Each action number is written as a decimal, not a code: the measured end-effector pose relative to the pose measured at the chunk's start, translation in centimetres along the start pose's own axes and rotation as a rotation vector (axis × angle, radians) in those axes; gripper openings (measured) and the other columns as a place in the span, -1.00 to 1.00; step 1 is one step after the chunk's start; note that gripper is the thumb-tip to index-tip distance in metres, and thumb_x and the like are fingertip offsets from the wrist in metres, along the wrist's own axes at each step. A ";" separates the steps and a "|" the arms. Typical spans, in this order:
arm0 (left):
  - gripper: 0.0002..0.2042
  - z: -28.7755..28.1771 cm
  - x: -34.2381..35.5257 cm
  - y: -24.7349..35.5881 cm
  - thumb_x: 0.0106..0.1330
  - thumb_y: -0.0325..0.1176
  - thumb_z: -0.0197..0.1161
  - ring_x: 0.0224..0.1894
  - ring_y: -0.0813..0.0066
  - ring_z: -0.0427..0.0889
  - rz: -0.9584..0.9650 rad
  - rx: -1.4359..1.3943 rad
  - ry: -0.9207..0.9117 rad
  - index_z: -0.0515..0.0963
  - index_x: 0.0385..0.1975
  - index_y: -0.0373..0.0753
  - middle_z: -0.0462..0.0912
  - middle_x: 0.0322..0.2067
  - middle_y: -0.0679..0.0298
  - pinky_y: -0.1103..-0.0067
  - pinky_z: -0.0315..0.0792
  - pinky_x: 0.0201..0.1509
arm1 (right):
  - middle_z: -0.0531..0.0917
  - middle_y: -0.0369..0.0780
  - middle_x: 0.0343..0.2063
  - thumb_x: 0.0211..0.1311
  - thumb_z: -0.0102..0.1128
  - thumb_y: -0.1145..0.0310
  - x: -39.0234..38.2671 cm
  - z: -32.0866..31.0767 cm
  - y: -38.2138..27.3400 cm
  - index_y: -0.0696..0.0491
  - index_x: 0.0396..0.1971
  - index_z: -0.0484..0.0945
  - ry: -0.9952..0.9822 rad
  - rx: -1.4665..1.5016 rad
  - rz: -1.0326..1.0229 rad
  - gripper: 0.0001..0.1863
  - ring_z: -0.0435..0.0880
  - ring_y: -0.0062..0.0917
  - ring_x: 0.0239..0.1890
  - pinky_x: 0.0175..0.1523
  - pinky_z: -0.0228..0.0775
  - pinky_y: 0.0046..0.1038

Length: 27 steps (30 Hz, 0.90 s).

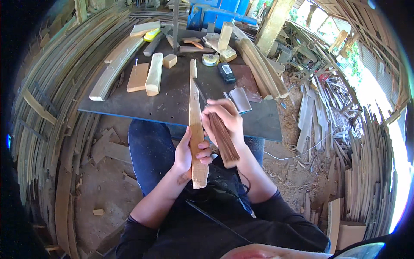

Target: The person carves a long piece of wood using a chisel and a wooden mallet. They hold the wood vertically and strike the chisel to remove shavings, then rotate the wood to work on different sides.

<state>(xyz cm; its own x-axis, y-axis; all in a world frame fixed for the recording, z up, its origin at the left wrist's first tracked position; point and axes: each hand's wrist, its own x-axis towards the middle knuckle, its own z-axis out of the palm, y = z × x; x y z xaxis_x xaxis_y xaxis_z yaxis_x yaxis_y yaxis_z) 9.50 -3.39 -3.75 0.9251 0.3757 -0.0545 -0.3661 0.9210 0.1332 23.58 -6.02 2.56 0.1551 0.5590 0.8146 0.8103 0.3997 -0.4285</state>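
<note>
My left hand (192,153) is closed around the lower part of a long, pale wooden piece (197,177), held upright in the picture with its far end over the table. A small recess shows in its upper part. My right hand (226,121) grips a tool with a thick, streaked brown wooden handle (226,146) and a thin dark blade (198,90), its tip at the wooden piece near that recess. A folded grey sheet (239,99) lies on the table just beyond my right hand.
The dark table (108,108) holds wooden blocks (153,75), long strips (254,64), a tape measure (210,59), a black handheld device (226,73) and several tools. Stacked wood strips (47,129) line the left, scrap wood (358,172) the right. Blue plastic containers (207,11) stand behind.
</note>
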 end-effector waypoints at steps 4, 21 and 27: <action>-0.54 -0.2 -0.2 0.0 0.43 0.19 -0.15 -0.67 0.70 0.19 0.010 0.002 0.005 0.37 -0.16 -0.12 0.23 -0.58 0.48 0.68 0.17 -0.58 | 0.59 -0.15 -0.33 -0.04 0.36 0.56 -0.9 -0.1 -0.2 0.07 -0.42 0.60 -0.001 0.035 0.033 -0.85 0.68 -0.33 -0.22 -0.19 0.52 -0.43; -0.52 -0.3 -0.3 -0.5 0.43 0.22 -0.16 -0.64 0.68 0.16 -0.010 -0.008 -0.006 0.38 -0.13 -0.11 0.21 -0.56 0.46 0.66 0.15 -0.55 | 0.59 -0.14 -0.34 -0.02 0.36 0.58 -1.1 -0.3 -0.2 0.07 -0.41 0.60 -0.008 0.007 0.045 -0.84 0.67 -0.38 -0.30 -0.22 0.51 -0.46; -0.52 -0.3 -0.1 -0.5 0.41 0.23 -0.14 -0.65 0.68 0.15 -0.005 0.064 -0.015 0.38 -0.15 -0.10 0.21 -0.56 0.46 0.65 0.15 -0.55 | 0.60 -0.11 -0.31 -0.06 0.39 0.51 1.4 2.3 4.2 0.06 -0.44 0.60 -0.023 -0.008 -0.083 -0.84 0.63 -0.29 -0.24 -0.15 0.48 -0.39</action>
<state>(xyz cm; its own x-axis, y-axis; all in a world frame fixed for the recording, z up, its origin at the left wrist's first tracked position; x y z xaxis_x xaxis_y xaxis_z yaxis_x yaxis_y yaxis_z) 9.57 -3.84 -4.08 0.9284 0.3694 -0.0401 -0.3551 0.9139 0.1965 25.90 -1.88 0.97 0.0743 0.5407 0.8380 0.8245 0.4394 -0.3566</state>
